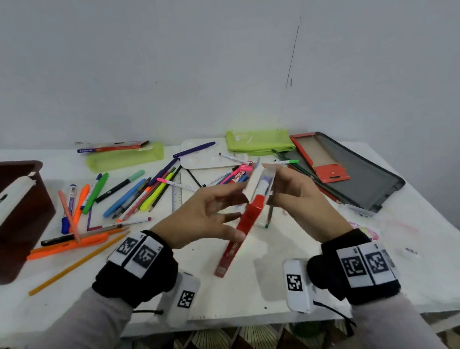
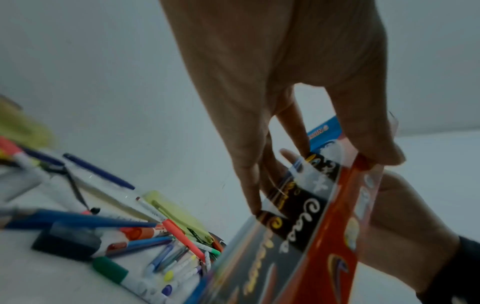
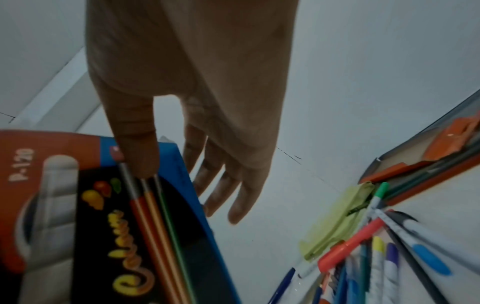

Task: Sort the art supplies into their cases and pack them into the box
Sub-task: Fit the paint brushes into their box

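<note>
table [image 1: 260, 290]: white | pens [image 1: 131, 194], green pouches [image 1: 258, 141], brown box [image 1: 15, 218], possibly palette [image 1: 205, 155]

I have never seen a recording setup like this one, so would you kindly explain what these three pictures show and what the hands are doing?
No machine here: a person wears a camera on the head and one on each wrist, strapped on with black bands bearing printed square markers. The wide picture looks down from the head; the two dim close-ups look along each hand.

The left hand and right hand together hold a red pencil box above the white table. In the right wrist view the thumb presses three pencils against the box.

On the table lie loose pens and markers, two green pouches, an open grey case and, at the left edge, a brown box.
</note>
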